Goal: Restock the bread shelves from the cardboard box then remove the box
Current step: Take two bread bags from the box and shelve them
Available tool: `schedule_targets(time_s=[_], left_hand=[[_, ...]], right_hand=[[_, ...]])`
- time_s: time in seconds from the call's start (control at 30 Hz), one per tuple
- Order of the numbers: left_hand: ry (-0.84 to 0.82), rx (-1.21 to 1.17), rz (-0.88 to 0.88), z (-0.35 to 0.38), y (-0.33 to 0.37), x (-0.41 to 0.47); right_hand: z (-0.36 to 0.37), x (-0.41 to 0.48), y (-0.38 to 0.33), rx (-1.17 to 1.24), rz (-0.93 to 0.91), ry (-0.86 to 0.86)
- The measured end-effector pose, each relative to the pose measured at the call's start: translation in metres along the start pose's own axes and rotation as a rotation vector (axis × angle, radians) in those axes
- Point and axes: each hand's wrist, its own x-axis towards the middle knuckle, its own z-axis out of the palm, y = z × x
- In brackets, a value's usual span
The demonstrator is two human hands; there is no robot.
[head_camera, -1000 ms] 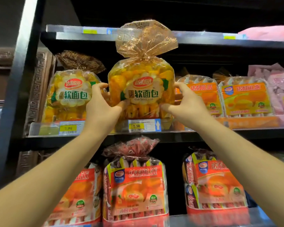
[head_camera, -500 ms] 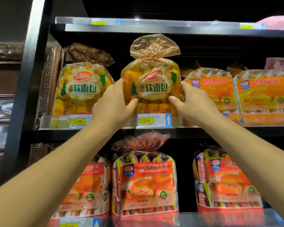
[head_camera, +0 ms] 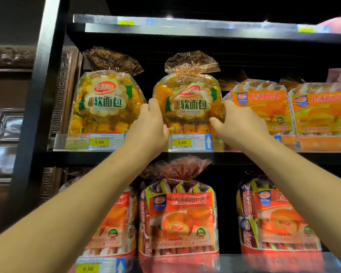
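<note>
The yellow bread bag (head_camera: 189, 103) stands upright at the front edge of the shelf (head_camera: 77, 156), with its tied top pointing up. It sits right between the hands. The left hand (head_camera: 148, 123) holds its left side and the right hand (head_camera: 238, 123) holds its right side, fingers curled round it, both just as near. Another yellow bag (head_camera: 104, 103) stands just beside it on the left. An orange pack (head_camera: 264, 107) is close on the right. The gap is tight. Behind it looks dark, so maybe there is room to push it back.

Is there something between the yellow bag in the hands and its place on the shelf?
Nothing visible. The bag already stands in its slot on the shelf, between another yellow bag and an orange pack. The left hand and right hand hold its sides.
</note>
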Motion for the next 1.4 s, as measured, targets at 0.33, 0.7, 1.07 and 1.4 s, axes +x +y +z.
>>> schedule_targets(time_s=[0.33, 0.7, 1.07, 1.4], left_hand=[[0.039, -0.023, 0.116, -0.005, -0.022, -0.006], [0.263, 0.105, -0.128, -0.05, -0.098, 0.003], [-0.022, 0.041, -0.454, -0.06, -0.126, 0.013], [0.018, 0.149, -0.385, -0.054, -0.124, 0.007]], right_hand=[[0.009, -0.002, 0.001, 0.028, 0.002, 0.034], [0.009, -0.004, 0.0, 0.054, 0.007, 0.032], [0.011, -0.008, -0.006, -0.04, 0.03, 0.027], [0.012, -0.011, -0.013, -0.028, 0.069, 0.019]])
